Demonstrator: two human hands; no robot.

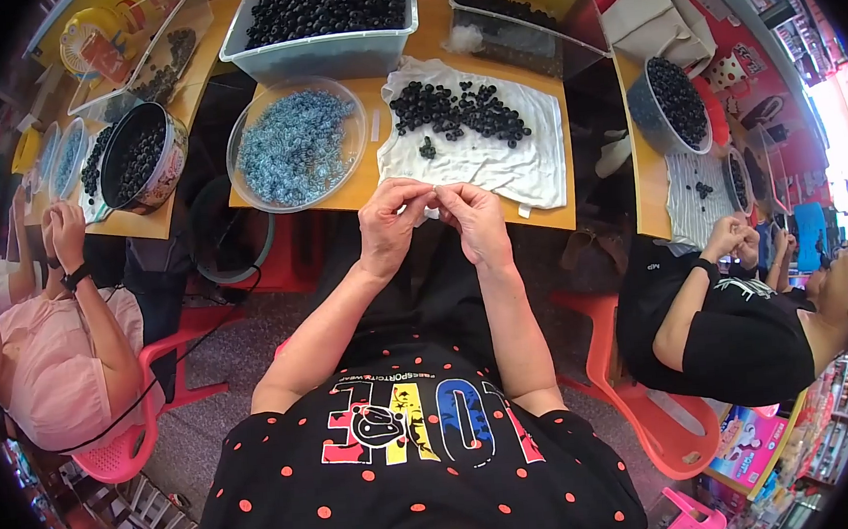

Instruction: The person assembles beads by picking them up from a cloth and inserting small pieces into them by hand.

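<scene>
My left hand [389,226] and my right hand [477,219] meet in front of my chest, at the near edge of the table. Both have thumb and forefinger pinched together, almost touching each other. Whatever sits between the fingertips is too small to make out. Just beyond them lies a white cloth [477,175], with a loose spread of black beads [463,112] on its far half. Left of the cloth is a round clear tray [361,136] filled with small blue, glassy pieces [297,141].
A clear bin [321,55] heaped with black beads stands behind the tray. Another clear box [507,47] is at the back right. Co-workers sit on both sides, one in pink [67,368], one in black [734,331]. A patterned pot [176,164] is left, a bead tub [644,111] right.
</scene>
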